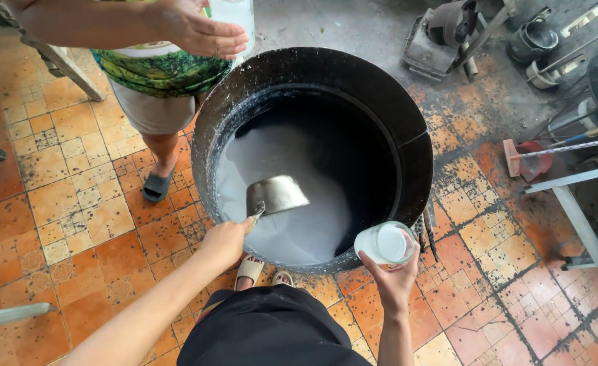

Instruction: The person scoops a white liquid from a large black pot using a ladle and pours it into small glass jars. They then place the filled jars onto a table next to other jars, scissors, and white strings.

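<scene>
Metal scoop (276, 194) over white liquid (279, 224) inside big black pot (312, 68), handle clamped in left hand (226, 238). Right hand (395, 272) wrapped around clear cup (384, 242) of white liquid at pot's near rim. Opposite, another person's hand (201, 30) gripping second container (235, 13). Orange tiled floor (75, 203) beneath.

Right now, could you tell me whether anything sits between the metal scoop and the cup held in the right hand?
Nothing visible does: between the metal scoop and the cup in the right hand lie only white liquid and the drum's dark rim.
</scene>
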